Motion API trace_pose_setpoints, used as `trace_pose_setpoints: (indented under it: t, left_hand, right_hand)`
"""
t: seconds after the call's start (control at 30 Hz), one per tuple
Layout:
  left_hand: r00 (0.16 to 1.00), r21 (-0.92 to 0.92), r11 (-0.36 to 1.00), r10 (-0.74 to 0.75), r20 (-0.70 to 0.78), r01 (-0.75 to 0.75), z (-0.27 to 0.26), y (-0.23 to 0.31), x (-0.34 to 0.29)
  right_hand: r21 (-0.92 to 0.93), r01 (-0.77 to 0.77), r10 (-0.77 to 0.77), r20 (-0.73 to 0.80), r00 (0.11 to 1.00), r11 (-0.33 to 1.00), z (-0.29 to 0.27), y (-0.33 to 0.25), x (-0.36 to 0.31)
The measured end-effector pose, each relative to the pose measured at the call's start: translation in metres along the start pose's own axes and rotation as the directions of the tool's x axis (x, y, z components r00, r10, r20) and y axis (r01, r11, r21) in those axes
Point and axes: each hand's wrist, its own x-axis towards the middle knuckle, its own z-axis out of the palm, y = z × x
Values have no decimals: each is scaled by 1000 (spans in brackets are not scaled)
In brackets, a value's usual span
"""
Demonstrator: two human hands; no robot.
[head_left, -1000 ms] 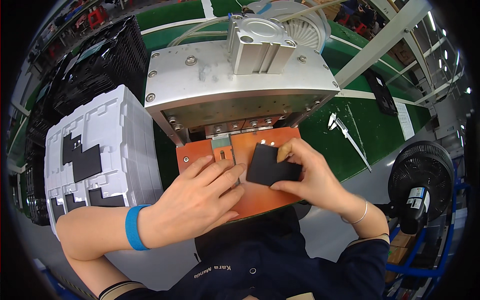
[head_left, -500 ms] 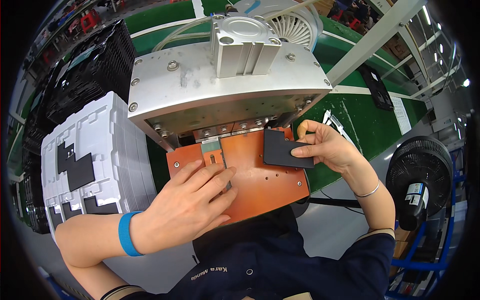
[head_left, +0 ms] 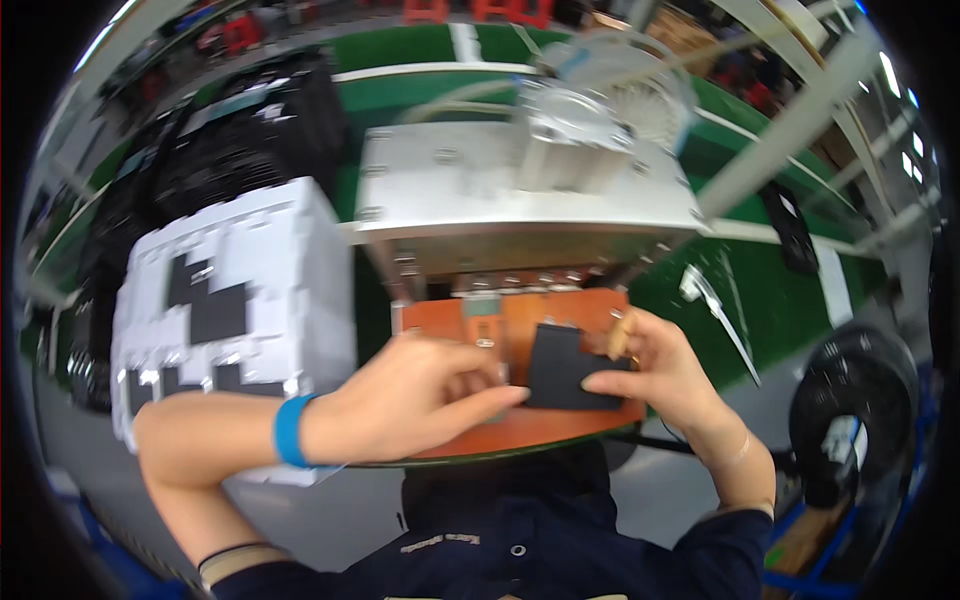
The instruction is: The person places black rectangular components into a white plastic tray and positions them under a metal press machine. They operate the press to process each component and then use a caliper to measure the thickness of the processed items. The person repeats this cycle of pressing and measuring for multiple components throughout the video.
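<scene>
Your right hand holds a black flat part w/ thumb and fingers pinched on its right edge; the part lies flat on the orange plate, right of centre. Your left hand rests on the plate just left of the part, fingers loosely curled, fingertips touching the part's left edge; it grips nothing that shows. A blue wristband sits on your left wrist.

The plate sits under the front of a grey metal press w/ a cylinder block on top. A small grey fitting sits at the plate's back edge, just beyond your left hand.

Left of the press, a white tray stack w/ black parts in its pockets stands near your left forearm. Behind it, black crates. A fan stands well apart on the far right. The picture is a bit blurred, so the part's fine detail can't be told.
</scene>
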Motion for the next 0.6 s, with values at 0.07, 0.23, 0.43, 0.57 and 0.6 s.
trace_pose_setpoints:
  t: [0.07, 0.23, 0.43, 0.57, 0.6]
  left_hand:
    - [1000, -133, 991, -9, 29, 12, -4, -2, -3]
    - [988, -449, 892, -12, -151, -58, -15, -6, -36]
    - [459, 20, 991, -42, -887, 129, -150, -51, -139]
    - [282, -85, 879, -240, -929, 469, -235, -103, -227]
    - [247, -122, 865, -271, -930, 488, -243, -124, -236]
  right_hand:
    - [-60, 112, -110, 34, 993, 992, 20, -10, -2]
    - [144, 253, -256, 4, 967, 957, 60, -19, 8]
    - [-237, 606, -531, 314, 787, 759, 97, -32, 52]
    - [-308, 849, -700, 480, 529, 430, 157, -33, 105]
    - [-321, 857, -703, 491, 515, 404, 175, -35, 117]
